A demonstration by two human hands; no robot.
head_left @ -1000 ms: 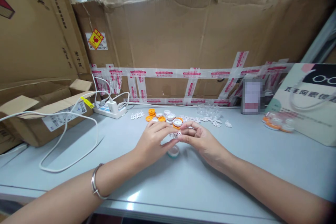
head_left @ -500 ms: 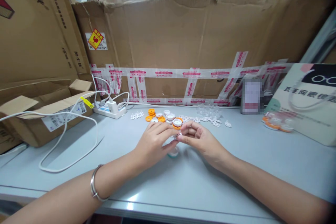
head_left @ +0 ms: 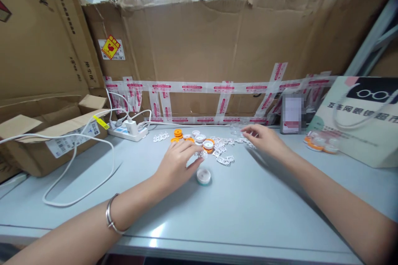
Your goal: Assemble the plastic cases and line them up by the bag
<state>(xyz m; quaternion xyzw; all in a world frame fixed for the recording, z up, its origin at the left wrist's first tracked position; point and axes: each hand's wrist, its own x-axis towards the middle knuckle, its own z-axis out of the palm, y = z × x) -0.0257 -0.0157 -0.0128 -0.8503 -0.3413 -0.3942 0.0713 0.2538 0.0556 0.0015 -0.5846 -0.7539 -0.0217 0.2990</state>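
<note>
My left hand [head_left: 178, 162] is closed, with a small white cut-out piece [head_left: 200, 154] between thumb and index finger. Just below it on the table stands a round case [head_left: 203, 177], white on top with a teal base. My right hand [head_left: 263, 138] reaches to the back, fingertips at the edge of a group of clear plastic caps [head_left: 237, 128]; thumb and index look slightly apart. Between the hands lie many flat white cut-out pieces [head_left: 225, 160]. Orange discs [head_left: 178, 133] and white round rings [head_left: 208, 145] are stacked behind my left hand, which partly hides them.
A power strip [head_left: 129, 133] with white cables stands at the back left beside an open cardboard box [head_left: 56, 140]. Large cardboard [head_left: 186, 41] walls off the back. On the right are a phone-like device [head_left: 292, 114], orange-and-clear cases [head_left: 321, 143] and a paper bag [head_left: 357, 132].
My right hand has moved from my left hand back and right to the clear caps. Flat white pieces now lie nearer the front. The round case is uncovered; the view has shifted slightly.
</note>
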